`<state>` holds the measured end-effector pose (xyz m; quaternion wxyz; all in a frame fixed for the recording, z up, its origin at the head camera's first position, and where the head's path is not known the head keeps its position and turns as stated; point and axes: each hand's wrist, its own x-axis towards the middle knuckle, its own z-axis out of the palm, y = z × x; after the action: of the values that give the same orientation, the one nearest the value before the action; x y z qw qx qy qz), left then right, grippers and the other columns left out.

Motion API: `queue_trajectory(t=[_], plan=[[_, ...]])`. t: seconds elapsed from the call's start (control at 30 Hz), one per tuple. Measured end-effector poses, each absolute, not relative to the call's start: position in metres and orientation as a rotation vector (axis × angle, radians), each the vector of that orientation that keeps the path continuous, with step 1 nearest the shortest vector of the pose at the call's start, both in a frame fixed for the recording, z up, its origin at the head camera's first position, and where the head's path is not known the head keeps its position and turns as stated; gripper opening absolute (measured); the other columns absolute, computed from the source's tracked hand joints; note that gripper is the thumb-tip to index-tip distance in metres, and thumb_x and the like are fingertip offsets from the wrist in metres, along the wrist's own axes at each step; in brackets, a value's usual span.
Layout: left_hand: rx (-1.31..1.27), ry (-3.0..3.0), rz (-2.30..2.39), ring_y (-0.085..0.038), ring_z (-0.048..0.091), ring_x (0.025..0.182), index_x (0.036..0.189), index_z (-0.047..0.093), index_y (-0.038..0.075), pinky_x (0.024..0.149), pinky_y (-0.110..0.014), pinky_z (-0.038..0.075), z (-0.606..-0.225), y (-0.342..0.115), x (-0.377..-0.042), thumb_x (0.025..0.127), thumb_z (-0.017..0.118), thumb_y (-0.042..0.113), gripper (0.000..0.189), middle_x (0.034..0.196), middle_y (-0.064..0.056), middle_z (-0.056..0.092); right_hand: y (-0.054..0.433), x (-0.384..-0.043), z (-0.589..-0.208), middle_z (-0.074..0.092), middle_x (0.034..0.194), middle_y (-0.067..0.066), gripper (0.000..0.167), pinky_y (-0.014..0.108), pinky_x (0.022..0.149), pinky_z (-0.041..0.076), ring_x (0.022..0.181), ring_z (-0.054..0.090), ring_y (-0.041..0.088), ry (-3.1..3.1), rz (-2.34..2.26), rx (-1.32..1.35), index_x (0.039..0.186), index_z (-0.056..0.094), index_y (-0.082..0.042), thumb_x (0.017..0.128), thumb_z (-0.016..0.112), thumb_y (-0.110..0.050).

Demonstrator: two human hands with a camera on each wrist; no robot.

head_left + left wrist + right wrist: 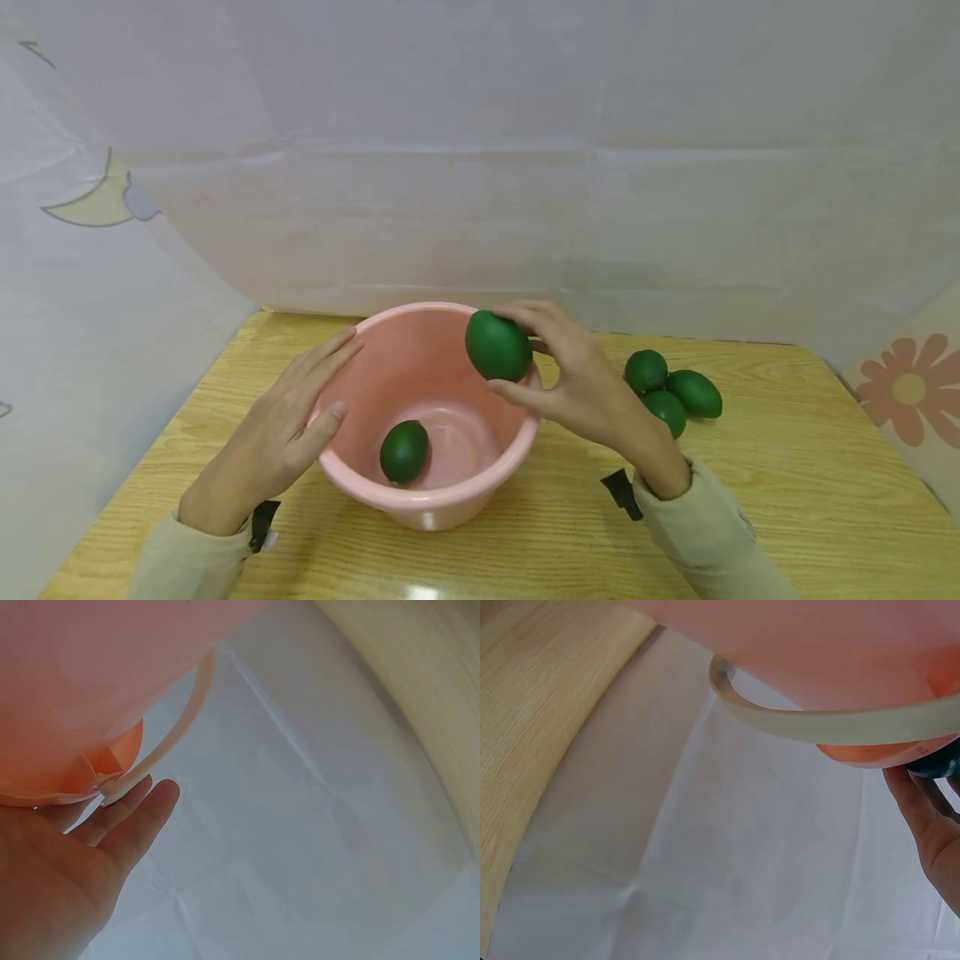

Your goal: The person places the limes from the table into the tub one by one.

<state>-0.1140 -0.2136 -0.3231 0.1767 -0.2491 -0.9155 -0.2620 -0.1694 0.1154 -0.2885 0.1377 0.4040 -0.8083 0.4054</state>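
Observation:
A pink plastic bucket [450, 500] stands on the table, tilted slightly toward me in the head view. My right hand [577, 375] holds a smooth green oval fruit [498, 346], mango-like in shape, between thumb and fingers at the bucket's right rim. In the right wrist view that fruit [937, 761] shows only partly beyond the rim. Another green fruit [405, 452] lies inside at the bottom. My left hand [273, 433] rests on the left rim with its fingers extended. Beside those fingertips, the left wrist view shows the bucket's pale handle [169, 742].
Several green fruits [694, 393] sit clustered on the wooden table [780, 492], right of my right hand. A pale sheet [465, 208] hangs along the back and sides, with a moon and a flower [909, 389] printed on it.

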Motion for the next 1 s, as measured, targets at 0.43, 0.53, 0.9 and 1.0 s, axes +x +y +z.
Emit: queue_trajectory(t=[0.43, 0.53, 0.9, 1.0], plan=[[-0.705, -2.594, -0.751, -0.026, 0.033, 0.146, 0.155, 0.035, 0.017, 0.107, -0.057, 0.037, -0.323, -0.213, -0.113, 0.094, 0.053, 0.014, 0.063, 0.161, -0.003, 0.033, 0.105, -0.17, -0.29, 0.052, 0.141, 0.006, 0.069, 0.035, 0.096, 0.054, 0.119, 0.059, 0.018, -2.435, 1.035, 1.22, 0.141, 0.053, -0.012, 0.079, 0.084, -0.02], [-0.709, -2.59, -0.756, -0.027, 0.034, 0.146, 0.155, 0.036, 0.017, 0.105, -0.06, 0.037, -0.323, -0.213, -0.113, 0.094, 0.052, 0.014, 0.063, 0.161, -0.004, 0.033, 0.103, -0.171, -0.289, 0.051, 0.142, 0.005, 0.069, 0.036, 0.097, 0.053, 0.12, 0.059, 0.018, -2.474, 1.008, 1.223, 0.142, 0.052, -0.015, 0.08, 0.083, -0.021], [-0.722, -2.576, -0.768, -0.028, 0.034, 0.145, 0.155, 0.036, 0.016, 0.104, -0.061, 0.037, -0.321, -0.211, -0.113, 0.095, 0.051, 0.015, 0.062, 0.161, -0.005, 0.034, 0.096, -0.171, -0.282, 0.05, 0.143, 0.003, 0.064, 0.037, 0.098, 0.052, 0.117, 0.06, 0.018, -2.617, 0.898, 1.23, 0.139, 0.054, -0.019, 0.081, 0.082, -0.023], [-0.73, -2.558, -0.774, -0.029, 0.035, 0.145, 0.154, 0.037, 0.016, 0.103, -0.062, 0.037, -0.321, -0.211, -0.113, 0.095, 0.051, 0.015, 0.061, 0.16, -0.005, 0.035, 0.094, -0.171, -0.28, 0.051, 0.14, 0.002, 0.062, 0.037, 0.098, 0.052, 0.116, 0.061, 0.018, -2.635, 0.866, 1.243, 0.137, 0.055, -0.018, 0.081, 0.082, -0.022]])
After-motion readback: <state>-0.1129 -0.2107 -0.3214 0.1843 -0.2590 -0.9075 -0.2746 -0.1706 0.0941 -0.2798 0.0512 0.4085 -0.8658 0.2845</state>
